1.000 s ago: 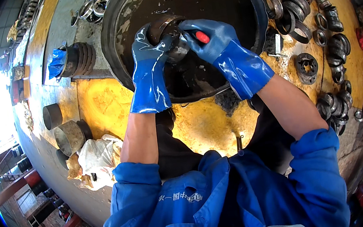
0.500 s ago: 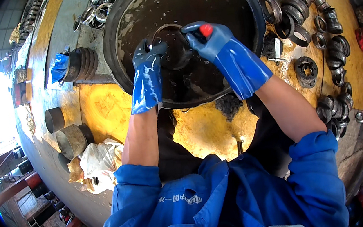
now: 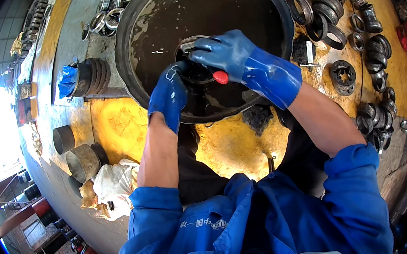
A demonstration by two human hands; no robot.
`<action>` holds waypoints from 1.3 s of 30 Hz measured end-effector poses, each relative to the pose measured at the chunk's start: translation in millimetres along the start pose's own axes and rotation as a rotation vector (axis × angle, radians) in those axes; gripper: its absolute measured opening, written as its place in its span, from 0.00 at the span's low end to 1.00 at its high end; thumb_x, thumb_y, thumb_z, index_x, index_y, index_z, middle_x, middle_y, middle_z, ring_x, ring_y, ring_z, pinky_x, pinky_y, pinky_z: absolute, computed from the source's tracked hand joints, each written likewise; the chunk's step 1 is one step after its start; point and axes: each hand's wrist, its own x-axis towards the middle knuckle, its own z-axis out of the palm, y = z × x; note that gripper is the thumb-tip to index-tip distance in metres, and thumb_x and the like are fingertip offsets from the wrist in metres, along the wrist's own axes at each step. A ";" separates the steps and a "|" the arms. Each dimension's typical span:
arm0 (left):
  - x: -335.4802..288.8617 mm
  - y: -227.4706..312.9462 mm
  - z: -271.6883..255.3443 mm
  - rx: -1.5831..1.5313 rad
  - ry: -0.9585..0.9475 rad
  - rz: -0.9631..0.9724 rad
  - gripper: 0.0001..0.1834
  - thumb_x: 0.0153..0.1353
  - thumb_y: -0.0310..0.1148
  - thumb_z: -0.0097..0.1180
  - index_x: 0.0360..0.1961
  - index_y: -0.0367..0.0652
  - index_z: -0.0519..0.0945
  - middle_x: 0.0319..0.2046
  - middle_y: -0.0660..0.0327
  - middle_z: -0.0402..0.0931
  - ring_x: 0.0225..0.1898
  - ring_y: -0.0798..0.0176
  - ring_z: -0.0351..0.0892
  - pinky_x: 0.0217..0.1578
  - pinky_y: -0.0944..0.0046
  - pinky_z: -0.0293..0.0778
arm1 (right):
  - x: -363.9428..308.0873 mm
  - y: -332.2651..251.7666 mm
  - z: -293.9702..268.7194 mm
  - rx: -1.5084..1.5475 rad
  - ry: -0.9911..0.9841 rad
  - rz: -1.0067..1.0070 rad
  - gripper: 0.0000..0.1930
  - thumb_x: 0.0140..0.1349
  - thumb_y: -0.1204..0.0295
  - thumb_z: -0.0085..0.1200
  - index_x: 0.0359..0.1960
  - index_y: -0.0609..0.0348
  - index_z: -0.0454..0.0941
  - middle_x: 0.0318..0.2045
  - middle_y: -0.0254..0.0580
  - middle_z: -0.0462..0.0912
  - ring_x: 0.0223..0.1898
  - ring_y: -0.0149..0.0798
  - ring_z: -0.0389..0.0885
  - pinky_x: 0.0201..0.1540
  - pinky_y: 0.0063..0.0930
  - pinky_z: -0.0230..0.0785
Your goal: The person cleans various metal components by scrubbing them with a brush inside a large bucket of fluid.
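Over a large black tub of dark liquid, both my hands work in blue rubber gloves. My left hand is closed on the left edge of a metal ring, which is wet and partly hidden by the gloves. In my right hand is a red-handled tool; its handle pokes out below the palm, and its working end is hidden behind the fingers. The right fingers reach across the ring's upper right side. Whether the ring touches the liquid, I cannot tell.
Several dark rings and a slotted round part lie right of the tub. Shiny rings sit at its upper left. Stacked ribbed cylinders, metal sleeves and a plastic bag are on the left.
My right hand has turned over and moved left across the ring, so the red handle now points down toward me. My left hand has shifted slightly and rolled around the ring's edge.
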 end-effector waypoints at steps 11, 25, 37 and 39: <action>43.9 -8.3 18.2 0.327 0.078 0.562 0.24 0.55 0.20 0.64 0.55 0.34 0.79 0.41 0.55 0.84 0.40 0.60 0.84 0.44 0.63 0.81 | 14.6 -10.8 -6.6 0.335 -0.265 1.076 0.19 0.62 0.50 0.60 0.41 0.51 0.86 0.36 0.49 0.88 0.39 0.53 0.87 0.46 0.42 0.80; 7.6 -4.9 29.5 0.160 -0.129 0.450 0.25 0.62 0.26 0.59 0.62 0.34 0.76 0.50 0.56 0.82 0.50 0.60 0.81 0.55 0.66 0.73 | 7.9 3.4 -9.6 0.970 0.351 0.788 0.12 0.65 0.73 0.65 0.49 0.60 0.86 0.43 0.41 0.90 0.44 0.30 0.87 0.55 0.24 0.79; -16.2 -7.6 17.7 0.196 0.036 0.472 0.20 0.63 0.30 0.53 0.55 0.35 0.78 0.50 0.50 0.81 0.57 0.53 0.76 0.59 0.55 0.72 | -12.4 50.6 -32.0 0.791 0.199 1.197 0.16 0.64 0.59 0.66 0.47 0.55 0.88 0.38 0.41 0.90 0.39 0.35 0.89 0.47 0.29 0.80; -9.2 -5.3 13.8 0.218 0.010 0.453 0.20 0.63 0.30 0.52 0.56 0.35 0.78 0.50 0.49 0.81 0.58 0.52 0.76 0.60 0.53 0.72 | -17.3 53.1 -41.5 1.065 0.407 1.112 0.16 0.67 0.59 0.63 0.50 0.55 0.86 0.39 0.38 0.89 0.32 0.33 0.88 0.29 0.28 0.81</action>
